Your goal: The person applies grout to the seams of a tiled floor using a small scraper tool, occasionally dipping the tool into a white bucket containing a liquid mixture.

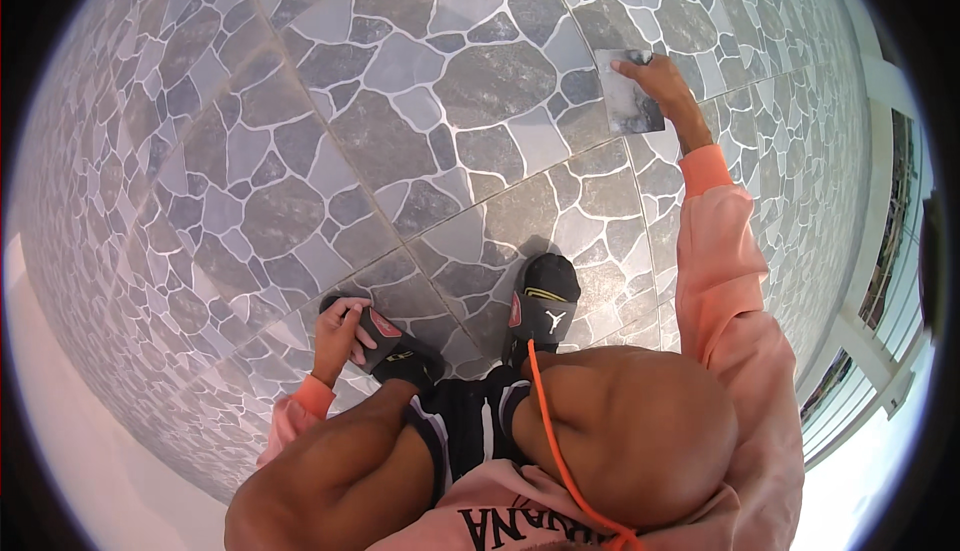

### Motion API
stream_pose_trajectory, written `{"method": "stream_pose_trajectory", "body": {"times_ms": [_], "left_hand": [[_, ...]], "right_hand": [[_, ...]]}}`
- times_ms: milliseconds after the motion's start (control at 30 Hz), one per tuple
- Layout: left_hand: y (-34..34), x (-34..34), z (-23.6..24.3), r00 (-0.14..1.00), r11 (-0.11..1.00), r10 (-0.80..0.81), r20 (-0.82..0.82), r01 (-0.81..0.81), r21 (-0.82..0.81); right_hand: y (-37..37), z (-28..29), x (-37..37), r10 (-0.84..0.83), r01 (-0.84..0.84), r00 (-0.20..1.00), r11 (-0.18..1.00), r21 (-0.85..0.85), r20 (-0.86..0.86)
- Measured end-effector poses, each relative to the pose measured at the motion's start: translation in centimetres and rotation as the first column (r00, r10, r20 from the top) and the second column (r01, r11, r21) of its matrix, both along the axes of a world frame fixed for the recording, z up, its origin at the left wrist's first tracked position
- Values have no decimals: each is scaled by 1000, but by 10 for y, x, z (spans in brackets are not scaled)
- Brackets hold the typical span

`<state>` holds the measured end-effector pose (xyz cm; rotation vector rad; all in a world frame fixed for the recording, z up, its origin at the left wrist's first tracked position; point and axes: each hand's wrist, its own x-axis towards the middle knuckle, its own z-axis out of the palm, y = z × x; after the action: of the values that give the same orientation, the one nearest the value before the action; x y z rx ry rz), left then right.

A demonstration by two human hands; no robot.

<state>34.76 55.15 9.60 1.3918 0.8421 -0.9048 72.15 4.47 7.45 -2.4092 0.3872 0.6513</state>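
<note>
At the upper right, my right hand [657, 86] is closed on the edge of a flat rectangular piece with a grey-and-white marbled face [627, 101]. It looks like a small tile, though its exact kind is unclear. The thumb lies on top, the other fingers are mostly hidden, and the piece is over the patterned floor [495, 81]. My left hand [340, 336] is down beside the black slide sandal [400, 356] on my left foot. Its fingers are loosely bent and apart, with nothing visible in them. Whether they touch the sandal is hard to tell.
Another black slide sandal [542, 316] is on my right foot, over a black sock. An orange drawstring [550, 411] hangs from my pink top. White railings [855, 396] run along the right side, and a pale wall [80, 421] borders the floor at the lower left.
</note>
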Motion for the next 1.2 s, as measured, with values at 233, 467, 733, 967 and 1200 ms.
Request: {"method": "stream_pose_trajectory", "body": {"times_ms": [233,467,733,967,1200], "left_hand": [[9,1,0,999,999,38,-8,-38,-34],[12,1,3,998,998,32,-51,-35,-46],[17,4,5,997,997,40,-70,-44,-56],[14,4,5,995,993,88,-50,-92,-80],[27,66,-4,893,976,162,421,-206,62]], "right_hand": [[40,-7,40,-65,82,994,975,205,-89],[62,-7,95,-93,91,996,950,300,-7],[167,18,80,337,-341,940,936,-86,-55],[203,8,76,799,-675,478,599,-430,363],[196,-21,122,933,-673,163,343,-656,320]]}}
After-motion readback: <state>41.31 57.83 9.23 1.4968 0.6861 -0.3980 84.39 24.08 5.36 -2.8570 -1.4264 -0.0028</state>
